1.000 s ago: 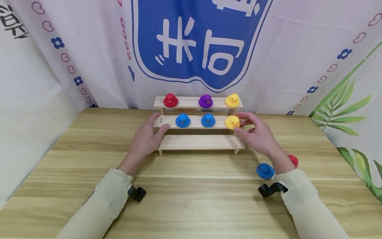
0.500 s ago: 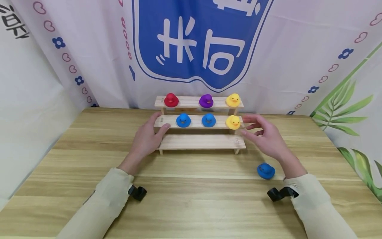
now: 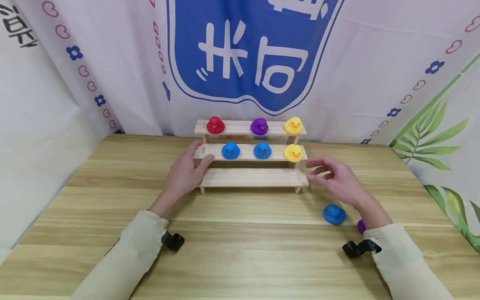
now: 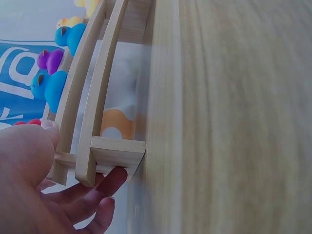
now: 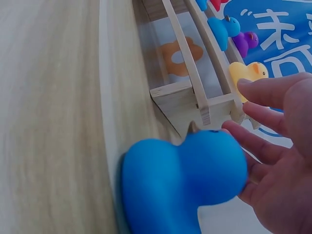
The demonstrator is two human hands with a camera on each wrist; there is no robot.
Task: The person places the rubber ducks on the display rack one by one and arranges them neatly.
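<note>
A three-tier wooden display stand [image 3: 251,178] bears rubber ducks. Red [image 3: 215,125], purple [image 3: 259,126] and yellow [image 3: 295,125] ducks sit on the top tier. The middle tier has two blue ducks, left [image 3: 230,151] and right [image 3: 262,150], and a yellow duck [image 3: 293,153]. My left hand [image 3: 183,173] grips the stand's left end, thumb over the middle tier, fingers [image 4: 90,202] round its side. Beside the right end, my right hand [image 3: 339,180] hovers with relaxed fingers, holding nothing. Another blue duck [image 3: 334,214] lies on the table below that hand.
Partly hidden by the right wrist is a purple duck [image 3: 361,226] on the wooden table [image 3: 240,250]. A printed curtain [image 3: 135,83] hangs right behind the stand. Black wrist cameras, left [image 3: 173,242] and right [image 3: 360,248], stick out from the sleeves.
My right hand has let go of the yellow duck on the middle tier and drawn back right and down. The red duck near that wrist is now hidden; a purple one shows. My left hand stays put.
</note>
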